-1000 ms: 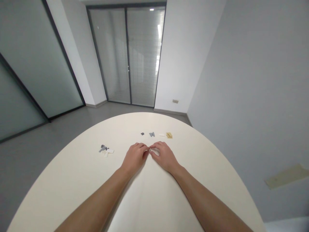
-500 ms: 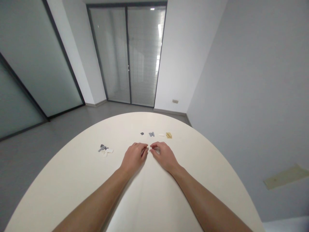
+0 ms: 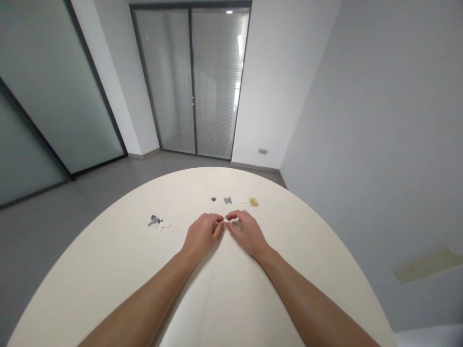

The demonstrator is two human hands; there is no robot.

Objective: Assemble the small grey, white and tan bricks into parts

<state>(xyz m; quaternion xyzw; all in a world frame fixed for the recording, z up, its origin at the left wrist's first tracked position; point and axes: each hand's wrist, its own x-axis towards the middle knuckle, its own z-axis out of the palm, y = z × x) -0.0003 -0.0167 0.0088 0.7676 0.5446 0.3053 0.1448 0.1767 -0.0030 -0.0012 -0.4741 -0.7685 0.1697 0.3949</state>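
Observation:
My left hand (image 3: 204,234) and my right hand (image 3: 248,233) meet fingertip to fingertip over the table. Between them is a small white piece (image 3: 226,220), pinched from both sides and partly covered by the fingers; its exact kind is too small to make out. Just beyond the hands lie a small dark piece (image 3: 213,199), a grey notched piece (image 3: 227,200), a thin white strip (image 3: 242,202) and a yellowish square piece (image 3: 253,202) in a loose row.
A little pile of grey pieces (image 3: 155,220) and white pieces (image 3: 165,224) lies on the left of the round white table (image 3: 108,270). Behind the table's far edge are a glass door (image 3: 213,86) and a white wall (image 3: 282,86).
My hands have come closer together, the left moving slightly right. The white piece between the fingertips now shows more clearly. The other pieces stay where they were.

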